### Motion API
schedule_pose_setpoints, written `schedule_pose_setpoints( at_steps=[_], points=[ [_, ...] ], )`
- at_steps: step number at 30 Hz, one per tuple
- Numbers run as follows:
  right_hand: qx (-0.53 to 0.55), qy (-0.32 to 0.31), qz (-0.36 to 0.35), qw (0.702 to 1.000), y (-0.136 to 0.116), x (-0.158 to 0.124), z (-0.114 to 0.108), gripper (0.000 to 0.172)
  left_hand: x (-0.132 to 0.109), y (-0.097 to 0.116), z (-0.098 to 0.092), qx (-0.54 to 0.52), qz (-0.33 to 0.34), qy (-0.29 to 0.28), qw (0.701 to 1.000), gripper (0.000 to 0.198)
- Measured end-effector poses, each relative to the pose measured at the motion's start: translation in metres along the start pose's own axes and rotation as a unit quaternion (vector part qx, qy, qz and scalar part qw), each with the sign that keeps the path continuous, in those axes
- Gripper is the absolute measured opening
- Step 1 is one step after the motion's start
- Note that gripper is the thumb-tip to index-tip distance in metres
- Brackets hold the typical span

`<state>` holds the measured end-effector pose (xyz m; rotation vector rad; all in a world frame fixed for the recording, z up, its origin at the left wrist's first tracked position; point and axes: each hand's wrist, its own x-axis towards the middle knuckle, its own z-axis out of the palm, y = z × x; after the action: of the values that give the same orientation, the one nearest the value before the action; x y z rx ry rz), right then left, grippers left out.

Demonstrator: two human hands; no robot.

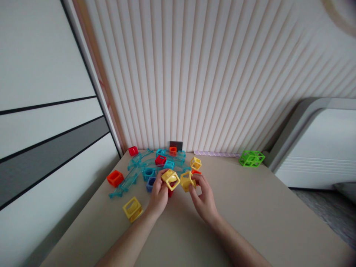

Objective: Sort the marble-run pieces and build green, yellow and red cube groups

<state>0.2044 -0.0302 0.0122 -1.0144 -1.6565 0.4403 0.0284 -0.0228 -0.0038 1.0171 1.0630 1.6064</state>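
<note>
My left hand grips a yellow open-sided cube block, tilted above the table. Close beside it, my right hand pinches a second yellow cube block between thumb and fingers. The two blocks are near each other; whether they touch I cannot tell. Partly hidden behind my left hand are a dark blue cube and a red piece. An orange cube shows just behind my right fingers. Farther back stands another yellow cube, and one more yellow cube sits left of my left forearm.
Translucent teal track pieces spread across the table's back left, among teal and red cubes. An orange cube lies near the left edge. A green lattice block stands at the back right, by the ribbed wall.
</note>
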Motion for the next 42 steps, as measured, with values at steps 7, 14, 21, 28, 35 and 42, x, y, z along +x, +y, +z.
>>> schedule_pose_setpoints(
  at_steps=[7, 14, 21, 28, 35, 42],
  points=[
    [0.145, -0.003, 0.11, 0.983, 0.013, -0.001, 0.005, 0.028, 0.001, 0.008, -0.002, -0.088, 0.001, 0.011, 0.996, 0.036],
    [0.308, 0.03, 0.226, 0.924, 0.02, 0.006, 0.002, 0.037, -0.01, 0.025, 0.005, -0.095, -0.117, -0.103, 0.983, 0.051],
    [0.32, 0.049, 0.183, 0.928, 0.009, 0.005, 0.0, 0.03, -0.017, 0.022, 0.013, -0.073, -0.176, -0.152, 0.97, 0.064],
    [0.316, 0.064, 0.181, 0.929, 0.009, 0.005, 0.0, 0.031, -0.018, 0.028, 0.014, -0.06, -0.193, -0.167, 0.965, 0.052],
    [0.306, 0.053, 0.178, 0.934, 0.005, 0.005, -0.002, 0.033, -0.019, 0.028, 0.015, -0.063, -0.208, -0.166, 0.962, 0.049],
    [0.335, 0.038, 0.179, 0.924, 0.0, 0.003, 0.0, 0.027, -0.013, 0.024, 0.011, -0.085, -0.185, -0.123, 0.971, 0.042]
  ],
)
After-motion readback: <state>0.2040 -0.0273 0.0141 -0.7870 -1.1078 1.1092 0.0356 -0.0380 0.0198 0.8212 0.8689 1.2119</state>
